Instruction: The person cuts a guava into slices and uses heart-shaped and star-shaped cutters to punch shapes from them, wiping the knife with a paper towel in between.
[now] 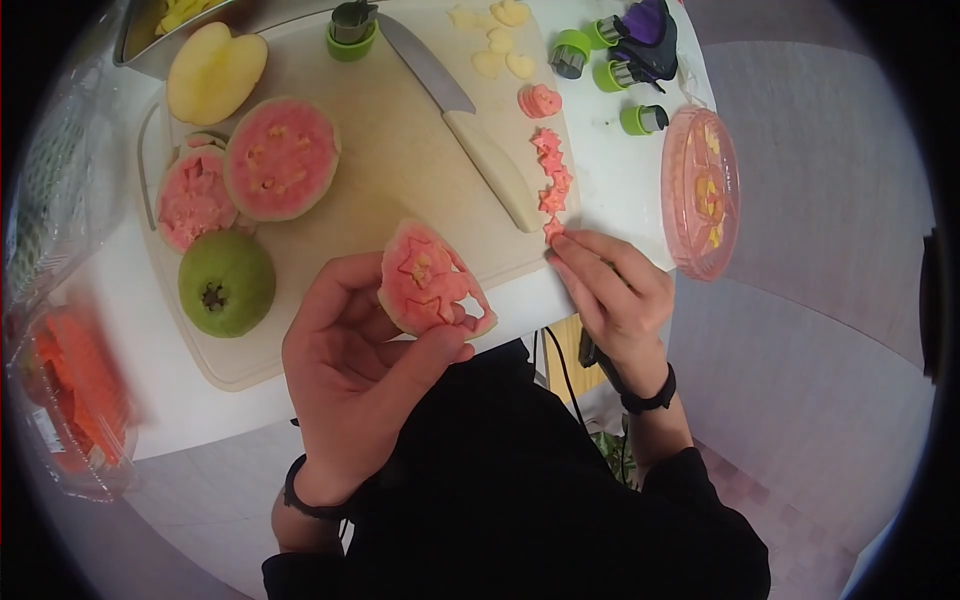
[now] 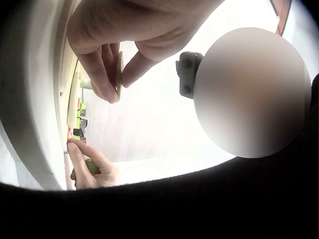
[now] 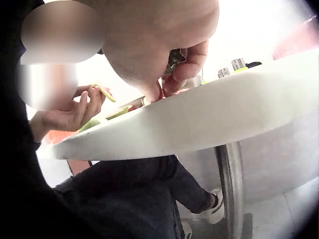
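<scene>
My left hand [image 1: 350,370] pinches a thin pink guava slice [image 1: 415,285] above the board's near edge. The slice has star outlines cut in it and an open hole at its right side. My right hand [image 1: 620,290] pinches a small star-shaped guava piece [image 1: 553,231] at the near end of a row of guava stars [image 1: 551,172] along the board's right edge. Tucked in the same hand's curled fingers is a small metal cutter [image 3: 175,57], its green part [image 2: 91,166] showing in the left wrist view.
The cutting board [image 1: 390,150] bears a knife [image 1: 490,170], a halved guava [image 1: 283,158], a whole green guava [image 1: 227,283], a yellow-fleshed half [image 1: 216,72] and a cutter [image 1: 352,30]. More green cutters [image 1: 571,53] and a round pink tray [image 1: 676,200] stand to the right.
</scene>
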{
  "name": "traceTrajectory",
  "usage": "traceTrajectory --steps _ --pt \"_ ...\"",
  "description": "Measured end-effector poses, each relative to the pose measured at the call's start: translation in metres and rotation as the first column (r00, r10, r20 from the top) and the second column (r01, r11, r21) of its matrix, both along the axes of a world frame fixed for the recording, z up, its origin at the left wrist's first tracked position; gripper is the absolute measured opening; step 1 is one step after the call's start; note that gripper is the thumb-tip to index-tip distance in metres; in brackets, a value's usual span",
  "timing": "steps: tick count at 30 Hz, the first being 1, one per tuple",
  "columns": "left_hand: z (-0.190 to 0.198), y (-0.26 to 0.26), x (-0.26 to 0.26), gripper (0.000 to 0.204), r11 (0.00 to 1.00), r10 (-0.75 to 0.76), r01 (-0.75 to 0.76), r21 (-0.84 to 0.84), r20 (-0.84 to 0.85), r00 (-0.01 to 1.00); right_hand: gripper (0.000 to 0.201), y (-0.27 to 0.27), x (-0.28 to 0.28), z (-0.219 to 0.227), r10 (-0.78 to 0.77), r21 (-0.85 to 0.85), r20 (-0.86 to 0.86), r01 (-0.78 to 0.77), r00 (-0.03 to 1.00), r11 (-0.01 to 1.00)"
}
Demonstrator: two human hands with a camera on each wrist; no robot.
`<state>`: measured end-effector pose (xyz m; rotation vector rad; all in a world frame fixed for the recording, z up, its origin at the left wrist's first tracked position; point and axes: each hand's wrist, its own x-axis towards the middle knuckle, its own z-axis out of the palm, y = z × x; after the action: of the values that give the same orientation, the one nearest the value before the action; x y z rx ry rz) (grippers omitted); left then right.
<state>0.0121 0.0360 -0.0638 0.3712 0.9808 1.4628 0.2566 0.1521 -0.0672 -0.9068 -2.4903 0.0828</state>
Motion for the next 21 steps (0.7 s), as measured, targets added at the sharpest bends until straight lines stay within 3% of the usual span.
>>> traceTrajectory --steps 2,5,7,9,11,13,17,21 --pt "0.000 0.001 0.000 0.047 1.000 -0.009 0.009 -0.001 0.013 1.000 0.021 -0.002 0.002 0.004 -0.015 -0.062 -0.096 0.009 0.995 0.998" --pt "-0.002 0.000 0.001 0.047 0.999 -0.032 0.032 0.011 0.054 0.998 0.023 -0.011 -0.003 0.022 -0.274 -0.319 -0.205 0.201 0.940 0.926" --pt "-0.003 0.000 0.003 0.048 0.998 -0.050 0.046 0.039 0.097 0.994 0.040 -0.019 -0.004 0.030 -0.420 -0.704 -0.276 0.116 0.864 0.701" --pt "-0.003 0.000 0.004 0.048 0.993 -0.102 0.093 0.074 0.137 0.985 0.049 -0.017 -0.023 0.054 -0.473 -0.910 -0.313 -0.116 0.823 0.399" --pt "-0.003 0.001 0.008 0.049 0.988 -0.126 0.112 0.103 0.147 0.981 0.058 -0.020 -0.037 0.059 -0.512 -0.959 -0.282 -0.239 0.812 0.150" --pt "-0.005 0.002 0.012 0.048 0.987 -0.115 0.098 0.126 0.131 0.985 0.058 -0.022 -0.042 0.058 -0.484 -0.949 -0.294 -0.313 0.824 0.043" --pt "-0.003 -0.003 0.006 0.043 0.995 -0.081 0.070 0.074 0.153 0.985 0.052 -0.021 -0.052 0.057 -0.520 -0.945 -0.326 -0.289 0.789 0.153" --pt "-0.001 -0.003 0.001 0.040 0.997 -0.058 0.047 0.057 0.215 0.975 0.049 -0.018 -0.056 0.057 -0.503 -0.942 -0.336 -0.291 0.796 0.169"
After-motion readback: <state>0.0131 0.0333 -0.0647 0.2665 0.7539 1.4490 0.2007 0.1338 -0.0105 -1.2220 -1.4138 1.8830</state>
